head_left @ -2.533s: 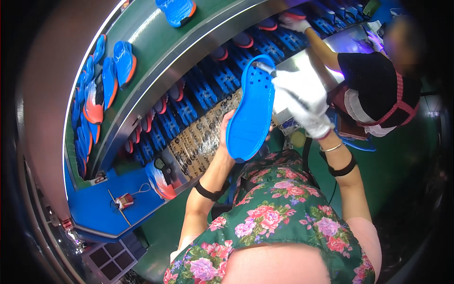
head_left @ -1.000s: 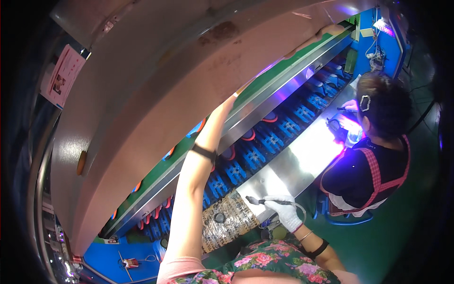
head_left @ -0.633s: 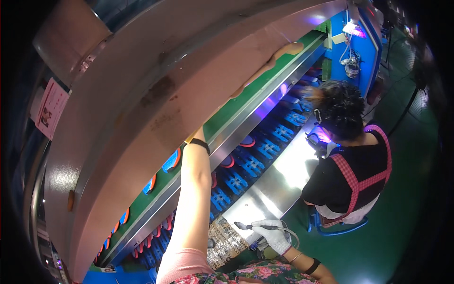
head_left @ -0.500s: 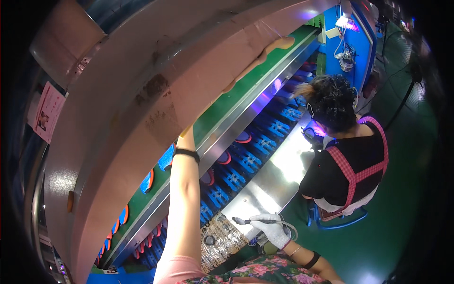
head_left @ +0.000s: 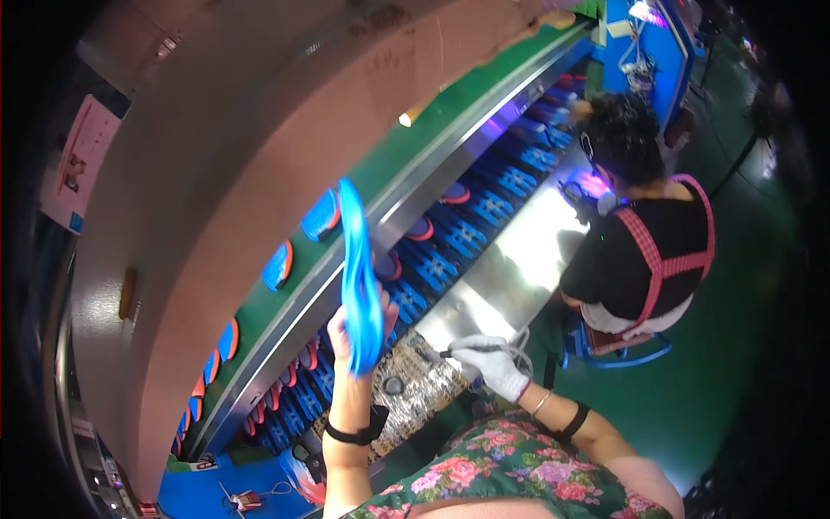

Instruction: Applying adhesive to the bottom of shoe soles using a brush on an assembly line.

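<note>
A long, glossy blue sole (head_left: 357,294), smooth and gently curved but blurred, stands steeply tilted in the left hand (head_left: 341,336), above the slatted rack in the view, its upper tip overlapping the conveyor. The left fingers are curled around its lower half, partly hidden by it. To the right, the right hand (head_left: 491,362), in a white knit glove, has its fingers closed around a slender dark tool (head_left: 450,352); a pale, flexible hose (head_left: 524,349) loops beside the glove. Beneath lies a worktop, part crinkled, shiny patterned wrapping (head_left: 424,377), part smooth, reflective sheet metal (head_left: 480,303). Beyond it, the rack (head_left: 437,264) carries ribbed blue brackets and rounded, red-rimmed pieces. A straight, polished metal rail (head_left: 437,173) borders the matte green conveyor (head_left: 480,86), where at least 4 blue, orange-edged soles (head_left: 278,265) lie. At right sits a co-worker (head_left: 631,259) wearing pink checked straps.
</note>
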Demonstrator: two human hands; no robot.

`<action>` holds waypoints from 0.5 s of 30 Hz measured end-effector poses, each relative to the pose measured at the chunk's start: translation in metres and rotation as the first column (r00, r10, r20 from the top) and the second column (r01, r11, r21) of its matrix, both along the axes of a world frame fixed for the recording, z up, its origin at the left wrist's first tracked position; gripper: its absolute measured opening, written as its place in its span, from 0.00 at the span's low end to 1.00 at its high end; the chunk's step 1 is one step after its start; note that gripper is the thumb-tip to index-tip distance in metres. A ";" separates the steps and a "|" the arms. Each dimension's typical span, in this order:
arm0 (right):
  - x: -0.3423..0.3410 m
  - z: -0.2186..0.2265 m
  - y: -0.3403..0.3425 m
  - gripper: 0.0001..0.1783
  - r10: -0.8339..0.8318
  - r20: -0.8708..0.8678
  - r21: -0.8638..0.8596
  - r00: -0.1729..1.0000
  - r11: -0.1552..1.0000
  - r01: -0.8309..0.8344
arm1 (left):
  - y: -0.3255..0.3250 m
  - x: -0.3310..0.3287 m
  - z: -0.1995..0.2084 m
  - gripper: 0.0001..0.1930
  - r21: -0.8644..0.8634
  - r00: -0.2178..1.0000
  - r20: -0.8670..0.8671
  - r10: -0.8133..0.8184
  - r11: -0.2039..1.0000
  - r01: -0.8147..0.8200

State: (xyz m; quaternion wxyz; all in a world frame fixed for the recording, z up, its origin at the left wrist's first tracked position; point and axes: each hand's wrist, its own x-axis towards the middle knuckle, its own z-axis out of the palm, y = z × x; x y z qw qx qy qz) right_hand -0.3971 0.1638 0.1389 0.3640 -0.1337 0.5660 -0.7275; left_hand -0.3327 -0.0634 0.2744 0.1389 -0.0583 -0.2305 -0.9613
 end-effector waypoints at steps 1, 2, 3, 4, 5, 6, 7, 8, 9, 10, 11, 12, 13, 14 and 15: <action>0.002 0.000 -0.003 0.11 -0.023 -0.073 -0.020 0.997 1.000 0.022 | 0.001 0.019 -0.016 0.30 0.004 1.000 0.002 -0.001 1.000 0.001; 0.006 0.002 -0.003 0.11 -0.031 0.037 -0.051 0.999 0.998 0.033 | 0.003 0.038 -0.031 0.29 0.009 1.000 0.005 -0.006 1.000 0.006; 0.011 0.002 -0.007 0.11 -0.051 0.109 -0.094 0.993 0.994 0.062 | 0.013 0.059 -0.038 0.29 -0.007 0.992 0.078 0.097 0.995 -0.097; 0.013 0.000 -0.011 0.10 -0.070 0.176 -0.138 0.982 0.986 0.095 | 0.023 0.077 -0.043 0.28 -0.035 0.969 0.146 0.198 0.980 -0.195; 0.012 -0.002 -0.014 0.09 -0.085 0.205 -0.191 0.975 0.974 0.125 | 0.030 0.091 -0.052 0.29 -0.020 0.951 0.173 0.257 0.966 -0.257; 0.012 -0.003 -0.017 0.09 -0.100 0.235 -0.242 0.967 0.957 0.158 | 0.036 0.107 -0.062 0.30 -0.009 0.928 0.203 0.311 0.949 -0.316; 0.015 0.016 -0.016 0.08 -0.129 0.217 -0.188 0.968 0.967 0.171 | 0.036 0.129 -0.076 0.33 -0.137 0.873 0.321 0.367 0.930 -0.341; 0.014 0.027 -0.014 0.09 -0.096 0.259 -0.238 0.961 0.958 0.160 | 0.030 0.145 -0.095 0.35 -0.267 0.804 0.418 0.423 0.903 -0.337; 0.015 0.032 -0.014 0.09 -0.090 0.267 -0.273 0.959 0.948 0.165 | 0.019 0.160 -0.120 0.37 -0.302 0.825 0.397 0.402 0.906 -0.296; 0.020 0.047 -0.019 0.11 -0.070 0.278 -0.304 0.958 0.940 0.157 | 0.021 0.166 -0.133 0.37 -0.291 0.821 0.408 0.398 0.910 -0.297; 0.027 0.063 -0.018 0.12 -0.043 0.280 -0.284 0.959 0.951 0.125 | 0.023 0.173 -0.145 0.38 -0.243 0.780 0.507 0.366 0.929 -0.279; 0.038 0.078 -0.019 0.10 -0.115 -0.545 -0.076 0.830 0.993 0.088 | 0.026 0.182 -0.157 0.39 -0.192 0.728 0.602 0.326 0.945 -0.265; 0.045 0.086 -0.025 0.11 -0.064 -0.439 -0.123 0.896 0.992 0.010 | 0.033 0.183 -0.161 0.41 -0.150 0.764 0.584 0.276 0.961 -0.233; 0.050 0.093 -0.032 0.12 0.001 -0.323 -0.179 0.946 0.982 -0.063 | 0.042 0.181 -0.166 0.43 -0.061 0.816 0.542 0.201 0.978 -0.200; 0.050 0.095 -0.031 0.13 -0.031 -0.775 -0.115 0.631 0.989 -0.094 | 0.052 0.171 -0.169 0.43 -0.010 0.842 0.495 0.213 0.971 -0.240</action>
